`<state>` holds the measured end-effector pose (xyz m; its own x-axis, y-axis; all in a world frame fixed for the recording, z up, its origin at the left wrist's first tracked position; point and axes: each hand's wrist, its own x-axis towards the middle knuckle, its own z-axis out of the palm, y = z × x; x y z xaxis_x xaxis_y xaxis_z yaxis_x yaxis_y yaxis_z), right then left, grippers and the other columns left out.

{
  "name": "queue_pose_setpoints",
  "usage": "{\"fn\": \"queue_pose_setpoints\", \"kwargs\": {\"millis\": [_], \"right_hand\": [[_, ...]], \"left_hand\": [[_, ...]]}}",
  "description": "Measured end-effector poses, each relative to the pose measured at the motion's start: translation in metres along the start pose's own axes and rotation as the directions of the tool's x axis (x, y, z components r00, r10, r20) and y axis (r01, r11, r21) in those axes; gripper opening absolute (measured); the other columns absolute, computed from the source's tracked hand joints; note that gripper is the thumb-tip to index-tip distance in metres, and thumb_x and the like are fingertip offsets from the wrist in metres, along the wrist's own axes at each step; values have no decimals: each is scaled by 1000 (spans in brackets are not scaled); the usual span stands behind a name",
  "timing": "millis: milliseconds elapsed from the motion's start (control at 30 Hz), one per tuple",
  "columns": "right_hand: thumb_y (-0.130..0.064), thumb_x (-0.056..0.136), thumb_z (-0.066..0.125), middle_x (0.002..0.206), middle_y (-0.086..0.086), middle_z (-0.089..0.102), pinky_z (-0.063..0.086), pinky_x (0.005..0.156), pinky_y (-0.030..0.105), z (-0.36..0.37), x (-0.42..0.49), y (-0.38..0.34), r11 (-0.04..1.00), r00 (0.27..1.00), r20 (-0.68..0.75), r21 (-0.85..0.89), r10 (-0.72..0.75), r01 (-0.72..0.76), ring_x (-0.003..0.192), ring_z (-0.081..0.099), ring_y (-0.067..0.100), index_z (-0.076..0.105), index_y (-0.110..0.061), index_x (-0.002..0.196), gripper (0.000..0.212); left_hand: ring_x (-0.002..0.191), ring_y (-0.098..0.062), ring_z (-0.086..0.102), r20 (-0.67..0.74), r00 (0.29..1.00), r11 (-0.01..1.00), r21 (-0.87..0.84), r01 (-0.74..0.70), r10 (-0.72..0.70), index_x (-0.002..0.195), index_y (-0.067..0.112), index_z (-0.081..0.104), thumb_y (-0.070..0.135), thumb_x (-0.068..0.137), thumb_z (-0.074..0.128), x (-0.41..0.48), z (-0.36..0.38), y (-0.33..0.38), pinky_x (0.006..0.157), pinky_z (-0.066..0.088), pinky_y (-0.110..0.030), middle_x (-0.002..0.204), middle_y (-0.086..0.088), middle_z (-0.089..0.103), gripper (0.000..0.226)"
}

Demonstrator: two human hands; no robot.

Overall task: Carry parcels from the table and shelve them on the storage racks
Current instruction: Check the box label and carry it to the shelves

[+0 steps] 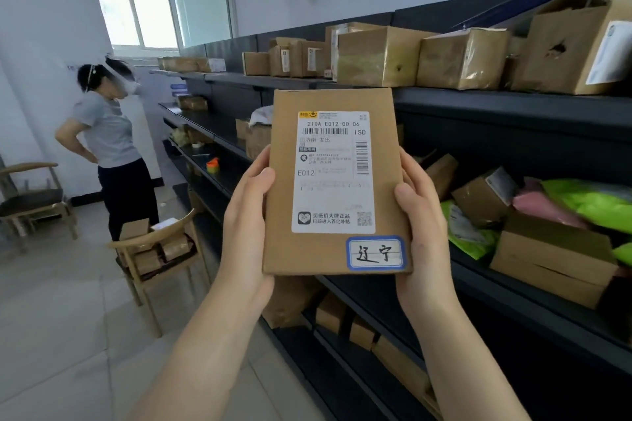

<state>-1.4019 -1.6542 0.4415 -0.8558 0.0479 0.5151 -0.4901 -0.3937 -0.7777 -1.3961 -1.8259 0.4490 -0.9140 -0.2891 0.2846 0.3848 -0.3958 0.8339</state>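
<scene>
I hold a flat brown cardboard parcel (284, 249) upright in front of me, its white shipping label and a small blue-edged handwritten sticker facing me. My left hand (244, 229) grips its left edge and my right hand (422, 236) grips its right edge, thumbs on the front. Behind it stands the dark storage rack (513, 106), running from the right into the distance. Its top shelf carries several brown boxes (379, 56). The shelf below holds more boxes and green and pink bags (588, 198).
A wooden chair (157, 260) loaded with small parcels stands on the tiled floor to the left of the rack. Beyond it a person (109, 147) in a grey shirt stands near the rack. Another chair (30, 202) sits by the left wall.
</scene>
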Motion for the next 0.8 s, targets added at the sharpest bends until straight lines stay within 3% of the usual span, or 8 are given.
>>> {"fn": "queue_pose_setpoints", "kwargs": {"millis": [200, 367, 433, 567, 633, 800], "right_hand": [[-29, 89, 56, 132, -5, 71, 60, 80, 23, 11, 31, 62, 998, 985, -169, -69, -17, 5, 109, 73, 12, 64, -42, 124, 38], [-28, 90, 56, 132, -1, 72, 62, 83, 27, 35, 46, 99, 991, 946, -320, -130, -55, 14, 107, 74, 13, 61, -33, 133, 44], [-28, 90, 56, 132, -2, 72, 61, 82, 27, 48, 48, 116, 988, 929, -365, -157, -64, 6, 107, 74, 13, 60, -31, 135, 46], [-29, 91, 57, 123, -15, 75, 62, 84, 28, 67, 46, 149, 976, 885, -460, -216, -69, -36, 108, 74, 11, 63, -43, 125, 37], [-30, 91, 57, 126, -11, 74, 62, 87, 32, 72, 41, 166, 975, 856, -515, -213, -55, -66, 112, 73, 15, 63, -44, 125, 37], [-32, 89, 60, 132, -7, 72, 59, 94, 38, 72, 26, 205, 968, 791, -611, -216, -31, -129, 119, 70, 18, 65, -41, 126, 39]], "left_hand": [[100, -18, 76, 121, 987, 993, -38, 111, -106, 129, 42, 65, 40, 91, 55, 77, -27, -42, 68, 63, -35, 115, 3, 78, 39], [112, -23, 72, 283, 936, 974, -32, 226, -208, 132, 40, 62, 40, 92, 53, 132, -54, -67, 93, 55, -52, 124, 1, 75, 41], [111, -23, 72, 332, 912, 966, -9, 259, -241, 131, 42, 63, 41, 92, 53, 153, -69, -75, 92, 56, -52, 124, 2, 75, 39], [108, -18, 74, 388, 871, 946, 3, 324, -300, 126, 43, 66, 39, 93, 53, 181, -92, -92, 76, 61, -39, 121, 5, 76, 36], [107, -17, 74, 397, 847, 925, 15, 380, -355, 126, 41, 67, 37, 93, 52, 186, -103, -104, 74, 60, -36, 119, 5, 77, 36], [108, -18, 73, 398, 792, 877, 73, 475, -462, 124, 41, 68, 37, 92, 54, 191, -127, -137, 88, 58, -44, 120, 7, 77, 35]]}}
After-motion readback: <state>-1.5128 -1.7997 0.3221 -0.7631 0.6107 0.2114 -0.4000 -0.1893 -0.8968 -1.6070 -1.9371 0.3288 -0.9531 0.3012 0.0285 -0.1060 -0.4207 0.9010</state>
